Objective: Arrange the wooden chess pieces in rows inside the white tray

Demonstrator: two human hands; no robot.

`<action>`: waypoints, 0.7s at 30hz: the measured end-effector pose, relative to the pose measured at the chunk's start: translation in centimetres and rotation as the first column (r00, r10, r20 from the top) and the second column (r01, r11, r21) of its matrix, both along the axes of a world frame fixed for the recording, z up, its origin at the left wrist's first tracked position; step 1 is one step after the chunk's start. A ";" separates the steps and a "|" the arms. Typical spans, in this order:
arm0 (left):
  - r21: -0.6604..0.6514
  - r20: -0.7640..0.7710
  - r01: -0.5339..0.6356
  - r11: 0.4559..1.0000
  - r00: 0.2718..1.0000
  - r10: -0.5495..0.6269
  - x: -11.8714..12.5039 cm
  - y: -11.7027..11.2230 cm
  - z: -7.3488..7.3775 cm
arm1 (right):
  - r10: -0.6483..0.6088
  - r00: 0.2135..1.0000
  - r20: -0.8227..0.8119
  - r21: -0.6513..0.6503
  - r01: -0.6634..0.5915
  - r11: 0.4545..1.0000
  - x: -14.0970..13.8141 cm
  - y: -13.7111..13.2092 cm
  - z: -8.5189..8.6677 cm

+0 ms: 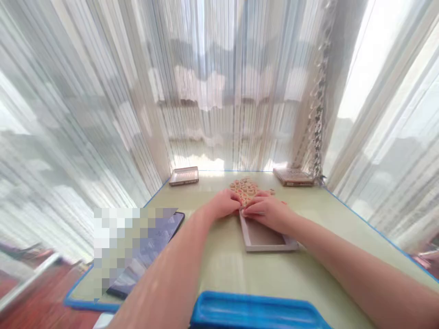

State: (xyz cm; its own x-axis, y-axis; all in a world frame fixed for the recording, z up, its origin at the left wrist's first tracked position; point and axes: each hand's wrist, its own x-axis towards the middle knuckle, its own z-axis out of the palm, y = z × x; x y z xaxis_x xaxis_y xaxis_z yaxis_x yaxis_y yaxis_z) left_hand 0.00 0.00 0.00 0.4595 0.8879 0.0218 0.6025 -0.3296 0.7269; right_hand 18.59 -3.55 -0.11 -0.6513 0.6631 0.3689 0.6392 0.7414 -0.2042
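Note:
A shallow open box (pixel 270 246) with pale walls and a brown inside lies on the table in front of me. My left hand (pixel 226 203) is at its far left corner, fingers bent and pressed together; what they hold, if anything, is too small to make out. Over the far part of the box reaches my right hand (pixel 269 211), its thumb and fingertips drawn together by the same corner, with their contents hidden. Just beyond both hands spreads a pile of small round wooden pieces (pixel 245 186) with reddish marks.
A shallow tray-like box lid (pixel 184 176) lies at the far left, and a flat closed-looking box (pixel 294 177) at the far right. A phone or tablet (pixel 164 240) is left of my arm. The blue tray (pixel 257 304) stands at the near edge. Sheer curtains (pixel 219 91) hang behind the table.

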 end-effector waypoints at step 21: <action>-0.079 0.025 -0.021 0.997 0.999 0.023 0.0 -0.6 0.4 | -0.076 0.997 -0.033 -0.006 0.075 0.997 0.6 0.2 0.0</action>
